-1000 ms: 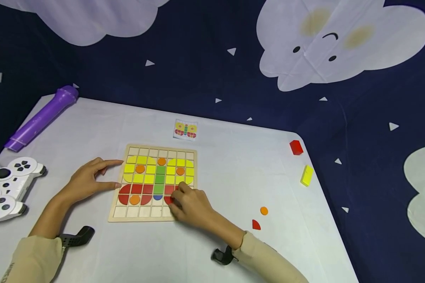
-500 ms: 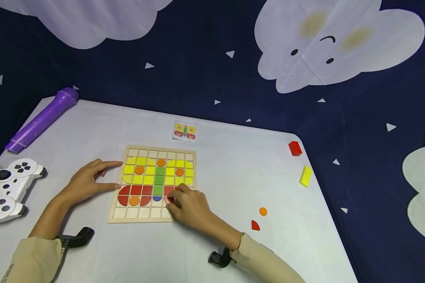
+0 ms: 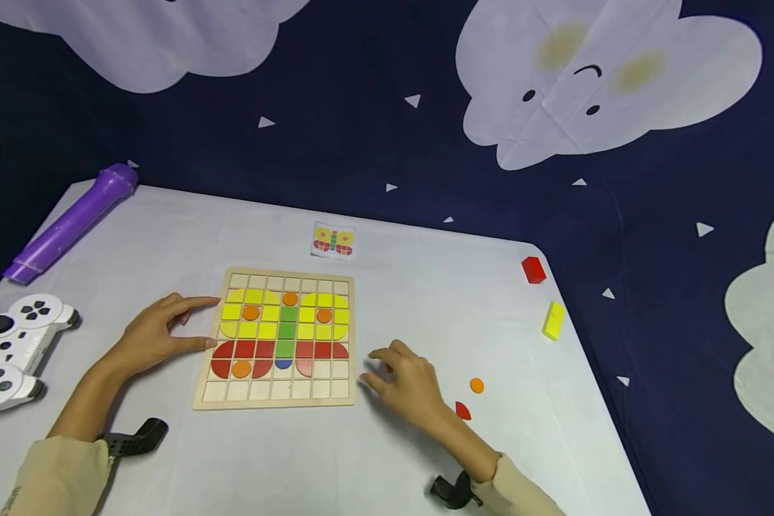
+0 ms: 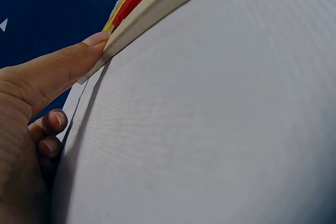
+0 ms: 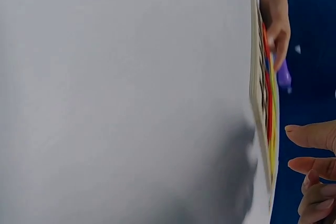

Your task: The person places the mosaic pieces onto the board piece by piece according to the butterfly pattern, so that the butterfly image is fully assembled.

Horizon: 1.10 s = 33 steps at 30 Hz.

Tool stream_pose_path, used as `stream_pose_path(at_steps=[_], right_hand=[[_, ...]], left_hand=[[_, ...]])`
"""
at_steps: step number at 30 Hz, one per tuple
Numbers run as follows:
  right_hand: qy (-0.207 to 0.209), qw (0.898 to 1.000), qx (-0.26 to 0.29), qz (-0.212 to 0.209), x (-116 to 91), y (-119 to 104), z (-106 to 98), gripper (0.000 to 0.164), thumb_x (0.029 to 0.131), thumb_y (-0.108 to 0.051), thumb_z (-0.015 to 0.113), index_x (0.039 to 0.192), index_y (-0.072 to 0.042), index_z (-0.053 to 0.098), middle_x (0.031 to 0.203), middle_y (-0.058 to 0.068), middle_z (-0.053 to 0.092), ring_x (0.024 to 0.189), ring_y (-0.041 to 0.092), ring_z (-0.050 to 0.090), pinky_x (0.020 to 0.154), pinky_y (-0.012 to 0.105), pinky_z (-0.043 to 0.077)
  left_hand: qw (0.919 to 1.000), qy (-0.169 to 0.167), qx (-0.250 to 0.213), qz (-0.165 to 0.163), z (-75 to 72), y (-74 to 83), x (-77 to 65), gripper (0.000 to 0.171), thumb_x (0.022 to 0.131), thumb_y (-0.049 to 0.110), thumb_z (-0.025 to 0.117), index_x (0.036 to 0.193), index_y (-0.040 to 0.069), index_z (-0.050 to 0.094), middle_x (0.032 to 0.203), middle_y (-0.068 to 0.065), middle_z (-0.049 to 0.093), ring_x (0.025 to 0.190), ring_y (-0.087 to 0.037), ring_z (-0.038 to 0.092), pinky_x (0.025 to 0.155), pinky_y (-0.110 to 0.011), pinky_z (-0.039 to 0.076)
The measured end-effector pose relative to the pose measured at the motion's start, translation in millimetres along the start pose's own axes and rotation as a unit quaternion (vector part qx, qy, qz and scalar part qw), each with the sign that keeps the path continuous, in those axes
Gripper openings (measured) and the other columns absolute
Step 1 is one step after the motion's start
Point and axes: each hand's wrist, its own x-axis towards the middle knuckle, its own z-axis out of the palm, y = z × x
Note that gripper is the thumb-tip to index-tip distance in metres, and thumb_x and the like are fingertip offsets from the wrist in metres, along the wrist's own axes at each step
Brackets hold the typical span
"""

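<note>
A wooden grid board (image 3: 302,389) lies on the white table, carrying yellow, red, green, orange and blue flat pieces in a butterfly pattern. My left hand (image 3: 158,330) touches its left edge with thumb and index finger spread. In the left wrist view the thumb (image 4: 79,61) presses against the board's side (image 4: 152,20). My right hand (image 3: 409,383) hovers just right of the board, thumb and fingertips apart, holding nothing. A red quarter-round piece (image 3: 304,368) sits in the right lower wing. Close to my right wrist lie a loose red piece (image 3: 462,411) and an orange disc (image 3: 476,385).
A small butterfly picture card (image 3: 332,240) lies behind the board. To the left are a white game controller (image 3: 22,344) and a purple microphone-shaped object (image 3: 71,226). A red block (image 3: 533,270) and a yellow block (image 3: 553,320) stand near the table's right edge.
My right hand has let go of the red quarter-round piece on the board and moved right, off the board. The left hand stays at the board's left edge.
</note>
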Motion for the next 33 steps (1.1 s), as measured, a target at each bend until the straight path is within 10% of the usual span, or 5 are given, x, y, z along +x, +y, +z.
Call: stream_pose_path(at_steps=[16,33], right_hand=[[0.055,0.988,-0.092,0.115,-50.3,76.6,-43.7,0.028,0.075,-0.013,0.086,0.098,-0.001,0.075,0.074,0.003,0.054,0.052,0.005,0.042,0.046,0.019,0.037],[0.053,0.97,-0.128,0.198,-83.8,104.1,-59.1,0.023,0.076,-0.013,0.084,0.095,-0.003,0.076,0.073,0.002,0.052,0.053,0.012,0.041,0.048,0.028,0.035]], left_hand=[[0.9999,0.015,0.001,0.007,-1.1,-5.7,-5.1,0.068,0.075,0.032,0.085,0.135,0.012,0.06,0.085,-0.003,0.038,0.08,-0.014,0.035,0.067,-0.035,0.026],[0.9998,0.011,0.002,0.018,-0.8,-3.7,-1.5,0.067,0.075,0.032,0.085,0.135,0.012,0.061,0.086,-0.003,0.038,0.08,-0.014,0.035,0.067,-0.034,0.026]])
